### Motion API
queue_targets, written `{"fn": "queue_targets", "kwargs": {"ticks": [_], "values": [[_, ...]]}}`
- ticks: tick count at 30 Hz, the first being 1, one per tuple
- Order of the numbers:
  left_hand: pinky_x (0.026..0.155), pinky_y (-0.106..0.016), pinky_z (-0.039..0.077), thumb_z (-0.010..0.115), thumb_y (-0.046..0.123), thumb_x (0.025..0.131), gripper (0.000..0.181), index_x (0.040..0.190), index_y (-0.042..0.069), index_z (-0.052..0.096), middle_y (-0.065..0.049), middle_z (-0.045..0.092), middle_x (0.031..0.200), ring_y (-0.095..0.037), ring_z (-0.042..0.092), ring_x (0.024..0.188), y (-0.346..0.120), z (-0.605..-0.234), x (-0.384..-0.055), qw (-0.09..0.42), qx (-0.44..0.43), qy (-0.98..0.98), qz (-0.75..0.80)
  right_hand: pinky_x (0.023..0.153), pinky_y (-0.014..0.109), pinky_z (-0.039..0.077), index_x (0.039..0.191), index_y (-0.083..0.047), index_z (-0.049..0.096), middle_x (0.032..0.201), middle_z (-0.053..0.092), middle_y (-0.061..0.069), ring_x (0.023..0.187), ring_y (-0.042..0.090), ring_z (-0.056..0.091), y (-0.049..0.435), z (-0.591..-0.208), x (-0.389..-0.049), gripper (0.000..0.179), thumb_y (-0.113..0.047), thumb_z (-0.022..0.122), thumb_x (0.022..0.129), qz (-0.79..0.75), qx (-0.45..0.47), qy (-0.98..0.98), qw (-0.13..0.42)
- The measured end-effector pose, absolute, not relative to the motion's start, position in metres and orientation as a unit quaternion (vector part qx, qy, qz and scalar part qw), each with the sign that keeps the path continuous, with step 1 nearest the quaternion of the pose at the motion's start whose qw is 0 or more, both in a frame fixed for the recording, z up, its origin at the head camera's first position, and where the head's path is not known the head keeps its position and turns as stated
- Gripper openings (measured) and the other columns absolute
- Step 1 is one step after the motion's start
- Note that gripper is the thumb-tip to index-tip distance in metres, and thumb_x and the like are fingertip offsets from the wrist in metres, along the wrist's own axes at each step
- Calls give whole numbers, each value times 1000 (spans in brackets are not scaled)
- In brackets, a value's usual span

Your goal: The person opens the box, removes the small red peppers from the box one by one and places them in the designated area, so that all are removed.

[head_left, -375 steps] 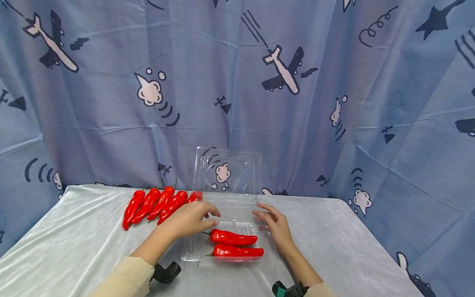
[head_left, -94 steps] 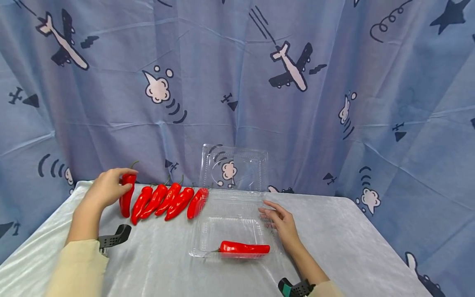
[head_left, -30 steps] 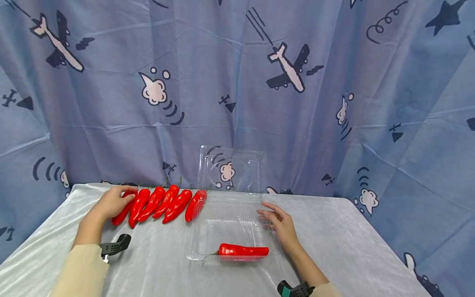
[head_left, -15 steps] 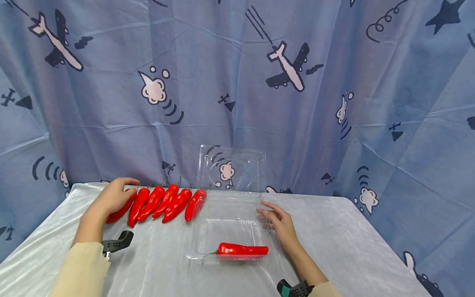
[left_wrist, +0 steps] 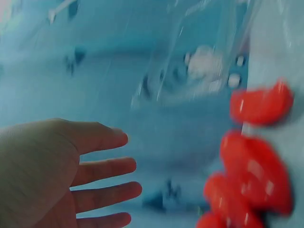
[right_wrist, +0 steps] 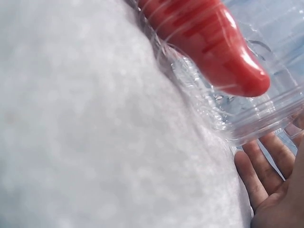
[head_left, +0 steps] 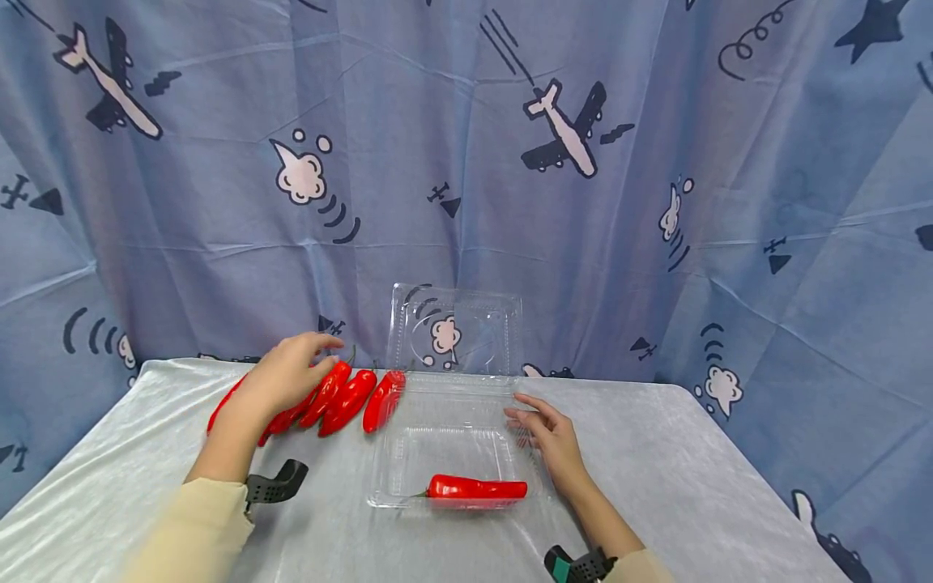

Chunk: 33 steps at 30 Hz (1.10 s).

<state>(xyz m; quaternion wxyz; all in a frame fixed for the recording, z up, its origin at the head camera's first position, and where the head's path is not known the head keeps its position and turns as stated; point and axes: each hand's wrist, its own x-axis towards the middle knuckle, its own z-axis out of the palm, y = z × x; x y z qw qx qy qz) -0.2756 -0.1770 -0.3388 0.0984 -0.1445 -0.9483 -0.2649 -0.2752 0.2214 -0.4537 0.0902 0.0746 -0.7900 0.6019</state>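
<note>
My left hand (head_left: 287,374) hovers over the row of red peppers on the table's left side. Its fingers are spread and hold nothing in the left wrist view. Part of the row is hidden behind it; a pepper (head_left: 348,402) and the rightmost pepper (head_left: 384,401) show to its right. A clear plastic clamshell box (head_left: 394,461) stands with its lid (head_left: 477,332) raised. One red pepper (head_left: 475,489) lies across the front of the box, its stem to the left. My right hand (head_left: 555,447) rests with relaxed fingers beside the box's right wall.
A pale velvety cloth (head_left: 641,478) covers the table. Behind it hangs a blue curtain (head_left: 408,202) with printed planes. Each wrist wears a black camera mount (head_left: 277,483).
Earlier the box held two peppers; now one. My left hand laid a pepper down at the row's left end, let it go and moved right over the row. The right hand stayed put.
</note>
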Motion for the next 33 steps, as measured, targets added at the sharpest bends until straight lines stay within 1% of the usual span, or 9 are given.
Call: {"fn": "queue_targets", "kwargs": {"ticks": [6,12,16,19,22,24,26,29,33], "values": [[104,-51,51,62,18,98,28,123,11,71,-8,72,124,-29,66,120,-125,-342,-266,120,-229,-937,-236,76,22,58,138,-4,60,125,70,23,94,6,75,222,-454,-275,37,-15,55,103,609,70,-785,87],[94,-44,57,65,16,96,25,120,13,72,-2,74,118,-23,69,106,-89,-352,-258,90,-302,-916,-247,76,22,58,138,-5,60,124,71,23,94,6,75,221,-453,-275,37,-15,54,103,611,66,-784,90],[93,-41,58,65,15,97,25,120,11,73,-2,74,118,-23,70,106,-76,-361,-255,38,-344,-895,-280,75,22,59,137,-3,61,123,71,24,93,6,75,221,-453,-275,36,-13,55,103,613,69,-781,94],[91,-37,59,66,15,96,25,120,11,73,-2,75,117,-19,71,103,-68,-368,-255,-4,-371,-880,-296,74,23,59,137,-2,61,123,71,24,92,7,75,221,-453,-275,36,-12,55,103,618,70,-777,96],[91,-38,59,68,15,94,26,120,10,73,-4,75,118,-16,71,100,-62,-373,-254,-50,-390,-868,-304,73,23,60,136,-2,61,123,71,25,91,7,75,221,-453,-276,36,-12,55,103,621,69,-775,97],[90,-33,59,70,17,93,28,121,10,73,-4,75,119,-14,70,100,-60,-375,-253,-83,-392,-864,-304,73,23,60,136,-1,61,122,70,25,91,7,75,222,-453,-276,35,-11,56,102,626,68,-770,97],[90,-32,59,72,17,91,30,121,10,73,-5,75,119,-15,70,100,-57,-378,-252,-112,-398,-857,-306,73,24,61,135,0,61,122,70,26,90,7,75,223,-453,-275,35,-10,56,102,633,68,-765,100],[85,-23,57,75,21,89,31,119,15,74,2,76,116,-11,70,100,-53,-383,-250,-137,-400,-856,-297,71,24,61,133,1,63,121,70,28,89,8,76,224,-453,-276,33,-6,55,101,641,68,-757,109],[84,-20,56,78,23,86,31,117,22,75,13,75,109,-2,67,95,-48,-392,-250,-140,-401,-862,-276,68,22,58,130,2,65,119,70,28,87,8,76,226,-453,-276,32,-3,54,100,637,64,-758,125]]}}
